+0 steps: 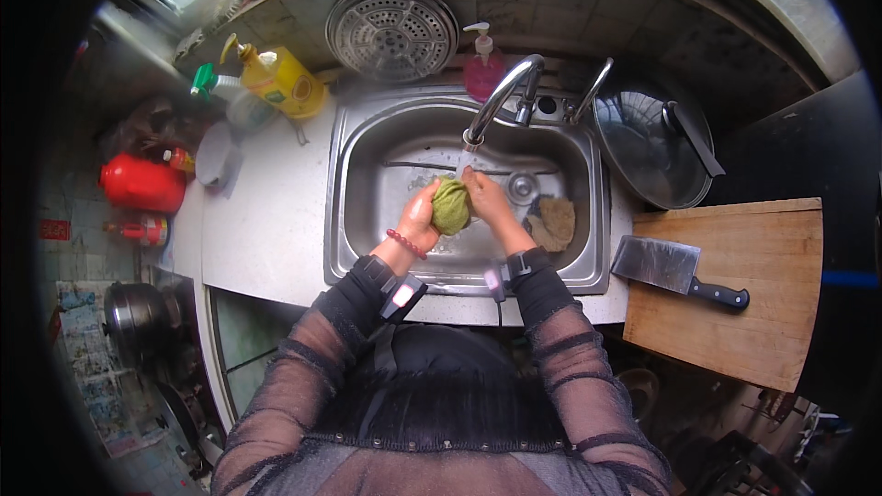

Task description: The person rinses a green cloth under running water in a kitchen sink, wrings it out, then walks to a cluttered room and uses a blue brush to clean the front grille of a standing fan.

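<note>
A green vegetable, perhaps a mustard tuber wrapped in its leaves, rests in my left hand over the stainless steel sink. My right hand touches its upper right side with the fingertips; whether it grips the vegetable cannot be told. Just above my hands is the spout of a chrome faucet, with water running from it. Right of my hands, a brown cloth or scrubbing pad lies on the sink bottom near the drain strainer.
A cleaver lies on a wooden cutting board at the right. Behind it leans a glass pot lid. A pink soap bottle and a steamer rack stand behind the sink. A yellow pump bottle is at the left.
</note>
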The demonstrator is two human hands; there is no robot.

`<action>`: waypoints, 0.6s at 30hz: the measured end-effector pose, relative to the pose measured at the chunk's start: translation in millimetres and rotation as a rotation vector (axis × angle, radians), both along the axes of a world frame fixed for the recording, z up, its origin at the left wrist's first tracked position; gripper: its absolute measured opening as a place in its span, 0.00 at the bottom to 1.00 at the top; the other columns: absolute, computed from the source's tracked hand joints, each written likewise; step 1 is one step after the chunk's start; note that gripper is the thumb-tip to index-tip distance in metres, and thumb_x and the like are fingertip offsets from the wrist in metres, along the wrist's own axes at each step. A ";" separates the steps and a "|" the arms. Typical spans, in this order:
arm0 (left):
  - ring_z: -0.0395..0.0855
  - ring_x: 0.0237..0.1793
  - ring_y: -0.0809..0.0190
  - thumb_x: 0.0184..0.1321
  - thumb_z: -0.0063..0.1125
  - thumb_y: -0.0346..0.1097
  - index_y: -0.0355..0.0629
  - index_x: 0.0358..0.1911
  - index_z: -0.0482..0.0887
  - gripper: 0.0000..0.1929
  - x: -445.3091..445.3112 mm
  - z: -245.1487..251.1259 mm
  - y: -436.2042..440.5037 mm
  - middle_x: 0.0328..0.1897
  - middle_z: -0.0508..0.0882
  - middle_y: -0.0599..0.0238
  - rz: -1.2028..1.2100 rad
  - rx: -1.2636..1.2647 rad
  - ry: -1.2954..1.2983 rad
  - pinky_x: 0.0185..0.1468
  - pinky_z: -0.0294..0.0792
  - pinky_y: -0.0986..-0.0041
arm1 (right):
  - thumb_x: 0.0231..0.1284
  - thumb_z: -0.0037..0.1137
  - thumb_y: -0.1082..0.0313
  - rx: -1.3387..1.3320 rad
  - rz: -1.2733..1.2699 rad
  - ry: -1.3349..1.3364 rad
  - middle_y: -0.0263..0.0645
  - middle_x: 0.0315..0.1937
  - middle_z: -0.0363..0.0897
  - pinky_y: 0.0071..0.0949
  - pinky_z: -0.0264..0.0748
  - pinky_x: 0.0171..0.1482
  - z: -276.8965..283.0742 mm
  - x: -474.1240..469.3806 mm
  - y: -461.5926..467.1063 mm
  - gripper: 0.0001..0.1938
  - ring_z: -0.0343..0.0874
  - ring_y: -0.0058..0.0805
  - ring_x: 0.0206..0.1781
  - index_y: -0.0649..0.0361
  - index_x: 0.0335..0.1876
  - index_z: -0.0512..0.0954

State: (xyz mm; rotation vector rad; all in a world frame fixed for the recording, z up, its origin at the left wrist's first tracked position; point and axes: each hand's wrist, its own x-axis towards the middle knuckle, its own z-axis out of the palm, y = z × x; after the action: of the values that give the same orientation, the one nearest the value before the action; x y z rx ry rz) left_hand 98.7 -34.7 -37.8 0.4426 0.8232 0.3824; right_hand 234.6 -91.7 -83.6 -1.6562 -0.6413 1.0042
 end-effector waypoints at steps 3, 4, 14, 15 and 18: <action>0.79 0.51 0.56 0.71 0.37 0.51 0.43 0.50 0.75 0.20 -6.2 -11.6 11.1 0.51 0.80 0.60 0.065 -0.074 -0.002 0.58 0.70 0.59 | 0.52 0.63 0.45 0.072 0.017 -0.493 0.42 0.32 0.78 0.32 0.72 0.43 13.1 -14.4 -5.8 0.24 0.78 0.38 0.38 0.65 0.35 0.78; 0.79 0.51 0.56 0.71 0.36 0.51 0.43 0.50 0.75 0.20 -9.4 -19.9 14.3 0.51 0.80 0.60 0.059 -0.111 0.008 0.58 0.70 0.59 | 0.47 0.66 0.50 0.201 -0.095 -0.425 0.49 0.33 0.77 0.39 0.73 0.43 21.8 -23.9 -7.4 0.22 0.77 0.45 0.38 0.65 0.28 0.77; 0.77 0.51 0.64 0.70 0.41 0.46 0.47 0.46 0.77 0.14 -24.8 -73.0 18.1 0.47 0.81 0.65 -0.406 0.823 0.152 0.53 0.71 0.71 | 0.52 0.56 0.63 0.455 -0.086 -0.661 0.42 0.23 0.73 0.40 0.73 0.34 67.5 -64.3 -5.4 0.12 0.76 0.43 0.30 0.60 0.21 0.72; 0.78 0.49 0.64 0.70 0.42 0.45 0.46 0.47 0.77 0.14 -17.6 -62.9 10.6 0.46 0.81 0.65 -0.295 0.611 0.146 0.52 0.71 0.70 | 0.53 0.56 0.62 0.369 -0.107 -0.707 0.42 0.23 0.73 0.40 0.73 0.34 60.3 -53.7 -3.7 0.12 0.76 0.43 0.31 0.60 0.21 0.72; 0.81 0.45 0.63 0.69 0.44 0.43 0.43 0.48 0.77 0.14 -0.7 -27.3 -10.8 0.45 0.82 0.65 0.028 -0.010 0.041 0.50 0.74 0.69 | 0.56 0.53 0.59 0.188 -0.124 -0.798 0.42 0.24 0.74 0.42 0.73 0.34 35.5 -28.3 -0.9 0.12 0.77 0.44 0.34 0.58 0.23 0.73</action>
State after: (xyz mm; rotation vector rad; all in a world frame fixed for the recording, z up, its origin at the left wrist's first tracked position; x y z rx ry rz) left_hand 98.0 -45.5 -65.2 0.4314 0.8716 0.3958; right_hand 206.2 -92.6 -48.1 -1.8779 -1.0924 0.1471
